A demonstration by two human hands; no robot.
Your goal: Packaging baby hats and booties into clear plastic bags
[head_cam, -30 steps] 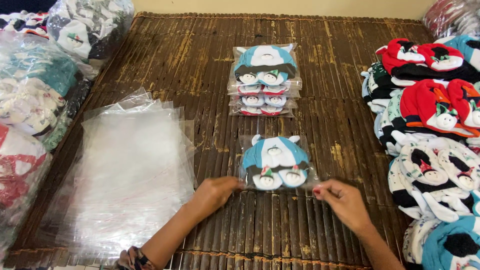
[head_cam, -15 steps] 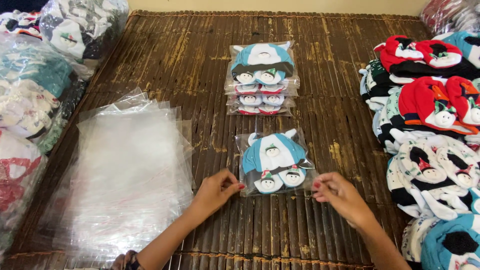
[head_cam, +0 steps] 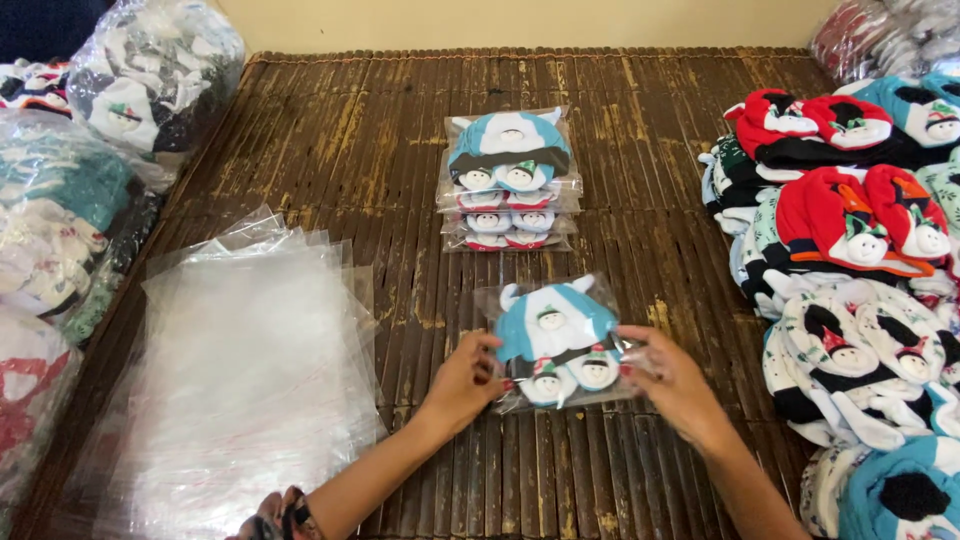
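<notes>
A clear plastic packet with teal and white snowman socks [head_cam: 556, 338] lies on the dark slatted mat [head_cam: 400, 150], tilted a little. My left hand [head_cam: 462, 380] grips its lower left edge. My right hand [head_cam: 672, 382] pinches its lower right edge. Farther up the mat sits a stack of packed sock packets [head_cam: 508, 180] of the same kind.
A fanned pile of empty clear bags [head_cam: 240, 370] lies left of my left hand. Loose red, teal and white snowman socks [head_cam: 850, 240] are heaped along the right side. Large plastic sacks of socks [head_cam: 90, 150] line the left edge.
Both hands have closed in on the packet's lower edge and now grip it. The packet has tilted and shifted slightly.
</notes>
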